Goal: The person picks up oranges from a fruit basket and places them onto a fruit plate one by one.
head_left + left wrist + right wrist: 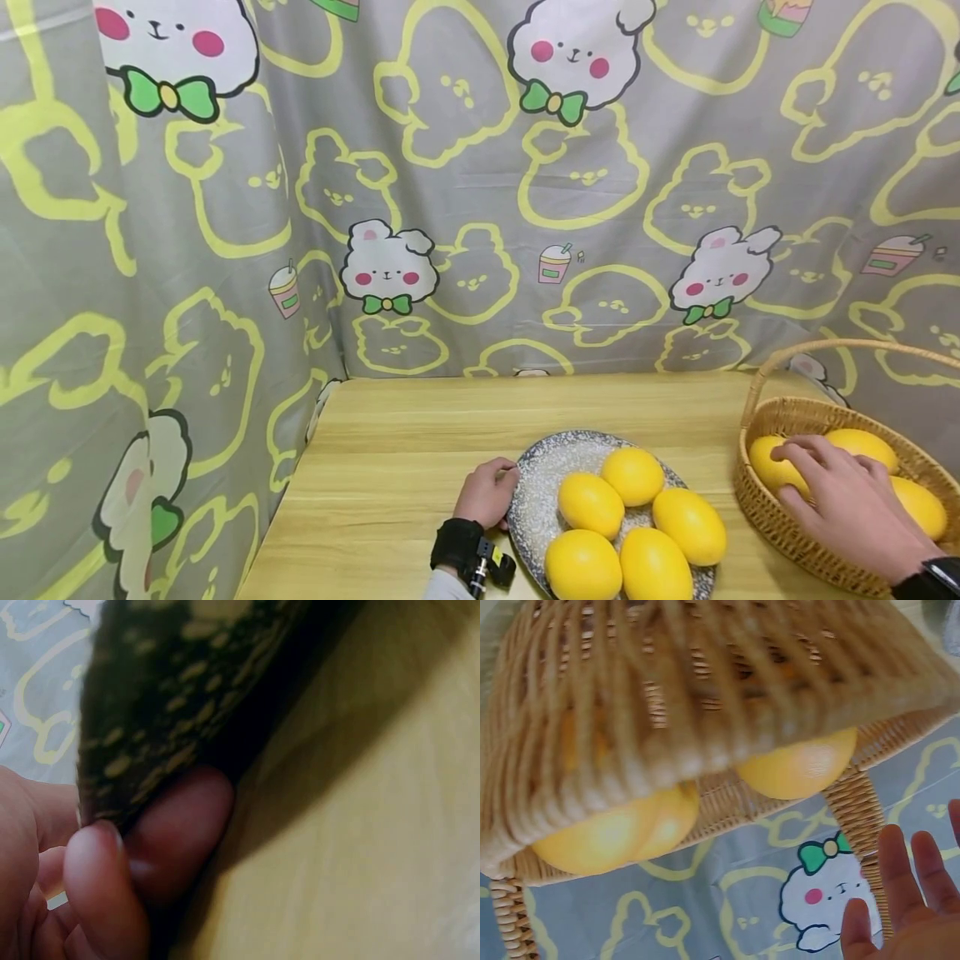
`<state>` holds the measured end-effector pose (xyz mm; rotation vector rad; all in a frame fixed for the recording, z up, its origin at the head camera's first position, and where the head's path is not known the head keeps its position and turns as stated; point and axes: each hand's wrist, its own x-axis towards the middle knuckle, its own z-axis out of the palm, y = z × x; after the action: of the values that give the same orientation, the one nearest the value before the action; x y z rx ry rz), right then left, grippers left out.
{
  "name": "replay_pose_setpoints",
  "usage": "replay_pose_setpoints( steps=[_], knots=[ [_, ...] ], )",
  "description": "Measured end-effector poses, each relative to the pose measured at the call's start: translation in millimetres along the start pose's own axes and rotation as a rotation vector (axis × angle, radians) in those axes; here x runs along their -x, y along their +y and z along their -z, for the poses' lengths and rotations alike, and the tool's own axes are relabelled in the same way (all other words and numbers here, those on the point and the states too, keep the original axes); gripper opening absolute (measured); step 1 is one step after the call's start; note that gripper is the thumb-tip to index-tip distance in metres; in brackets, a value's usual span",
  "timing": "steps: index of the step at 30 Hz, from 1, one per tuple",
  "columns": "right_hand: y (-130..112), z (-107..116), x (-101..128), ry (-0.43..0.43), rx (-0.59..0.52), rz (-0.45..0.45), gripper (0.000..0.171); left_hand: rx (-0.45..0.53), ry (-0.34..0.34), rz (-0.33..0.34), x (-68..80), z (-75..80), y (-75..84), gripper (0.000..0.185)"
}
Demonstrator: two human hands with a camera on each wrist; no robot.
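Left hand: the person's left hand (pixel 487 493), wearing a black wrist strap, pinches the near-left rim of a round grey speckled ceramic plate (pixel 536 492); the left wrist view shows a fingertip (pixel 101 877) on top of the rim and another curled under it.
Plate: it sits on the pale wooden table (pixel 390 467), front and centre, carrying five smooth yellow oval fruits (pixel 633 521) that touch one another.
Right hand: the right hand (pixel 843 496) reaches into a round woven wicker basket (pixel 780 533) with an arched handle, fingers slightly spread and resting on top of the leftmost yellow fruit in the basket (pixel 772 467); whether they grip it cannot be told.
Basket: it stands at the table's right edge, just beside the plate but apart from it, holding three yellow fruits in all.
Backdrop: a grey curtain (pixel 450 192) printed with yellow outlines and white bears in green bows hangs behind and to the left of the table.
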<state>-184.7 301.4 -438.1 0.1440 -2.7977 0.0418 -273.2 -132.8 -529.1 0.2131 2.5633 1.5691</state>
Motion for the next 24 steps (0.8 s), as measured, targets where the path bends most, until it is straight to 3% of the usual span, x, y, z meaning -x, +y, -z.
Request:
replay_pose_setpoints(
  steps=[7,24],
  knots=[
    [9,2,-5,-0.101,0.015,-0.049,0.036,-0.002,0.003,-0.007,-0.6,0.0,-0.6,0.031],
    [27,-1,-22,-0.15,0.084,0.002,0.048,0.011,-0.011,0.005,3.1,3.5,4.7,0.031]
  ],
)
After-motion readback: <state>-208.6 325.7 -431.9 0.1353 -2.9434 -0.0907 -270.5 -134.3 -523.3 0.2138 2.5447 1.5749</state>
